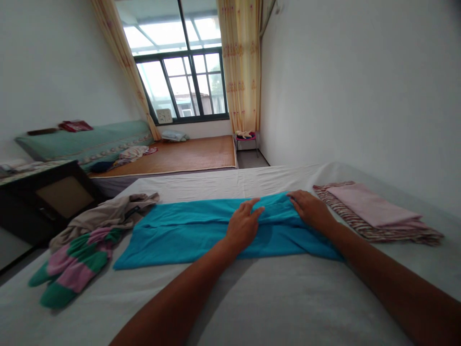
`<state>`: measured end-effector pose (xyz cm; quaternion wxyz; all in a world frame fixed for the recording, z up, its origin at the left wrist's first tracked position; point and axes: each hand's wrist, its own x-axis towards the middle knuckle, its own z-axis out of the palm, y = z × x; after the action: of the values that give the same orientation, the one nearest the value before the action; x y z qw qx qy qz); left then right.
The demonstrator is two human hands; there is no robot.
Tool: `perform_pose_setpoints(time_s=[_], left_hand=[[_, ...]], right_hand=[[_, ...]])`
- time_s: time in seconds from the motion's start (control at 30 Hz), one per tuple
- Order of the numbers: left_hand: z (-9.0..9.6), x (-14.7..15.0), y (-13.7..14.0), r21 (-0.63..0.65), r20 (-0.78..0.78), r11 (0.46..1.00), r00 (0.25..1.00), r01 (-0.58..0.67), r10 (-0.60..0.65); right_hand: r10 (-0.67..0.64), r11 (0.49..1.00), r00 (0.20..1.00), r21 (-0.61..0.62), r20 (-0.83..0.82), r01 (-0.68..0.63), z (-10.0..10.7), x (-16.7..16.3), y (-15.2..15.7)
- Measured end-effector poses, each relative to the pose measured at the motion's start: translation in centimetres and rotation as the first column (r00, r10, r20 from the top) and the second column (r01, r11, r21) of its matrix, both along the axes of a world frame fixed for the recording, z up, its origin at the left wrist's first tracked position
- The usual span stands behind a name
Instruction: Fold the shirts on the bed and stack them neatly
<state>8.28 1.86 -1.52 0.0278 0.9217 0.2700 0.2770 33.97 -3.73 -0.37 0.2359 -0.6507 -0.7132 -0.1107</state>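
A bright blue cloth garment, its exact kind unclear, lies in a long folded strip across the white-sheeted bed. My left hand is over the garment's middle, fingers and thumb apart, with nothing gripped. Toward the garment's right end, my right hand has thumb and fingertips closed at its far edge, where the fabric bunches a little. Creases run lengthwise along the blue fabric.
Left of the garment lie pink-and-green striped socks and a crumpled grey-beige garment. Folded pink cloth rests on striped cloth at right, near the wall. A dark cabinet stands left; another bed is beyond.
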Motion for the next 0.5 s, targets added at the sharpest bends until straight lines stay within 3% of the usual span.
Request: perform_pose_setpoints(time_s=[0.1,0.17,0.33,0.5], left_hand=[[-0.3,0.0,-0.6,-0.011,-0.163,0.991,0.977,0.134,-0.135],[-0.8,0.0,-0.7,-0.068,-0.254,0.983,0.95,0.172,-0.183],[-1.4,-0.4,-0.9,-0.108,-0.297,0.974,0.928,0.201,-0.225],[-1.2,-0.5,-1.7,-0.141,-0.236,0.973,0.948,0.183,-0.212]], right_hand=[[0.279,0.957,0.959,-0.09,0.042,-0.274,-0.1,-2.3,-0.5],[0.355,0.914,0.934,-0.218,0.028,-0.341,-0.9,-3.2,-0.7],[0.337,0.858,0.941,-0.399,-0.04,-0.324,-2.7,-2.1,-0.4],[0.201,0.918,0.98,-0.349,0.002,-0.187,-3.3,0.0,0.5]])
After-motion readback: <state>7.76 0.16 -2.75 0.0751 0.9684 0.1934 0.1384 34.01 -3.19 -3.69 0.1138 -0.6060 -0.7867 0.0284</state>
